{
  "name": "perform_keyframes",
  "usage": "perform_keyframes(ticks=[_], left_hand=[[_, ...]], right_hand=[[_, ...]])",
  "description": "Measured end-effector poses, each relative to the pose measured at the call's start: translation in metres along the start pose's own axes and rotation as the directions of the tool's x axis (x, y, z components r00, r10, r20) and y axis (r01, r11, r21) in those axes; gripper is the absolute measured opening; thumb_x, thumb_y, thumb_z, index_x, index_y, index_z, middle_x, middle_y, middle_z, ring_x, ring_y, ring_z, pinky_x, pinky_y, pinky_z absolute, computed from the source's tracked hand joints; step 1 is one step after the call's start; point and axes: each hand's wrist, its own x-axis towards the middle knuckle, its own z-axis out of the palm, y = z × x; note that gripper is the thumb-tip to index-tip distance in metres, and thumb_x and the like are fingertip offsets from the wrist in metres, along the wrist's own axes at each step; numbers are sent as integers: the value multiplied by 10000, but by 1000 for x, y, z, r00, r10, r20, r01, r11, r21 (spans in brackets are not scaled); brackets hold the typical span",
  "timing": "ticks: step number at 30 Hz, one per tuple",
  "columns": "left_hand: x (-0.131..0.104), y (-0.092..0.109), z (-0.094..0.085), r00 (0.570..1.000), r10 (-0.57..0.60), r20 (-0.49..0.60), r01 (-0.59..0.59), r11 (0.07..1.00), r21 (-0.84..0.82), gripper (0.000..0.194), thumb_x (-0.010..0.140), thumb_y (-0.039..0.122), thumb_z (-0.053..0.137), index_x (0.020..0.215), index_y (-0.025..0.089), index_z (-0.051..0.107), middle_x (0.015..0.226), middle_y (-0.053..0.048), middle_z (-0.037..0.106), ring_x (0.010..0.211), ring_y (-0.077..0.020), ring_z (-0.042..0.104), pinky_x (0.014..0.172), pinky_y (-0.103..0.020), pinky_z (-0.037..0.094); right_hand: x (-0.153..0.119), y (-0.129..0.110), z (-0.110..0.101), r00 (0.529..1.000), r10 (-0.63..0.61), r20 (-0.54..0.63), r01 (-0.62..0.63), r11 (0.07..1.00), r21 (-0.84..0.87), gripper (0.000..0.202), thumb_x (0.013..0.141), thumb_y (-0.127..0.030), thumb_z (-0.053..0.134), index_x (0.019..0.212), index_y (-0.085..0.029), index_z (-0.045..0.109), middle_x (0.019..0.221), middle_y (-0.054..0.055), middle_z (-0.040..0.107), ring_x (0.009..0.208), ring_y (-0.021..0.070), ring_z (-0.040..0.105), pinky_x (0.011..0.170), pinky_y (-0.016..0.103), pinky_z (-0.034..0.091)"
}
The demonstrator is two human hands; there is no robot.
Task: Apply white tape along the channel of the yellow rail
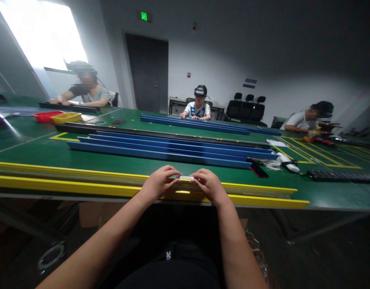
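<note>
Between my two hands is a small white strip-like piece [186, 178], pinched at both ends. My left hand [160, 182] grips its left end with thumb and fingertips. At the right end, the thumb and fingers of my right hand [209, 184] are closed on it in the same way. Both hands are over a long yellow channel-shaped profile [106, 186] lying along the near table edge. Whether the white piece touches the profile I cannot tell. Just beyond lie several long blue profiles [160, 154].
A phone [259, 169] and a white bottle-like object [288, 162] lie right of the blue profiles. Red [48, 116] and yellow trays [67, 117] stand at the left. A black power strip [341, 176] is at the right. Three people sit around the green table [37, 148].
</note>
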Motion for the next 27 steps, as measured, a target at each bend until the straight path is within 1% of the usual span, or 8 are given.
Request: perform_keyframes(ticks=[4,7,11,14,17,20,23,27], left_hand=[[-3,0,1,999,38,-1,-38,999,19,224,897,380,527,998,267,692,1001,-40,626,880,-151,595,787,-255,475],[-5,2,1,999,46,-10,-46,999,12,214,910,354,508,978,253,683,986,-46,631,874,-149,596,779,-255,475],[-7,4,-1,994,105,-10,-105,994,21,208,915,361,503,939,225,658,942,-42,636,853,-140,591,767,-249,467],[-8,5,2,991,134,19,-135,983,128,222,930,377,472,915,211,619,888,-33,634,790,-133,579,711,-242,448],[-8,4,8,996,87,33,-93,953,289,212,952,343,422,927,201,577,875,-45,639,795,-157,585,706,-267,433],[-7,5,15,998,-14,66,-14,909,416,209,972,307,365,964,199,543,837,-52,647,789,-187,606,709,-296,423],[-7,9,17,990,-97,106,33,871,490,222,985,314,320,959,201,509,794,-49,650,732,-197,614,678,-303,410],[-5,16,16,986,-105,132,23,859,512,223,989,322,308,918,207,485,800,-47,651,746,-202,618,674,-300,404]], right_hand=[[0,-5,0,999,-31,24,32,997,-76,281,919,-428,507,1038,-258,696,954,54,637,905,173,516,818,293,406],[1,-8,-1,999,-32,30,36,991,-131,270,920,-431,510,993,-232,678,910,49,632,880,171,495,808,293,396],[1,-13,0,999,0,54,14,964,-265,281,894,-469,545,889,-201,627,875,49,617,877,179,488,793,294,383],[0,-18,3,995,69,79,-34,924,-381,292,880,-492,555,850,-204,587,889,55,616,886,193,498,777,303,381],[-4,-25,8,985,163,59,-119,881,-458,302,886,-509,532,937,-214,569,937,66,626,919,214,516,769,318,386],[-6,-31,14,978,205,38,-163,863,-479,340,895,-543,490,992,-224,558,988,75,634,956,227,527,772,327,390],[-8,-32,17,981,195,9,-164,847,-506,352,911,-545,451,959,-216,568,967,81,644,963,234,526,799,342,382],[-8,-27,18,991,133,-14,-119,827,-550,360,926,-520,432,877,-194,576,883,94,645,963,241,510,839,357,357]])
